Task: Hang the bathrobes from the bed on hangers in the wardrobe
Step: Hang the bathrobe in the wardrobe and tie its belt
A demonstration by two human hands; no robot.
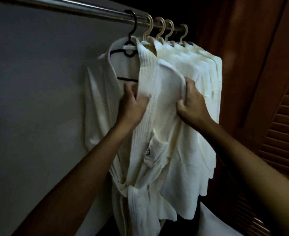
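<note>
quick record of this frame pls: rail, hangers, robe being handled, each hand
rail: metal rail across the wardrobe top
hangers: one black hanger nearest, four cream hangers behind it, all hooked on the rail
robe handled: white bathrobe on the black hanger
left hand: left hand pinches its ribbed front band
right hand: right hand grips the other front edge
other robes: other bathrobes on the cream hangers, packed close

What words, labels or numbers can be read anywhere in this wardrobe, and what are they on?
No readable text anywhere.
Small dark badge on the front bathrobe: too small and blurred to read.
</note>
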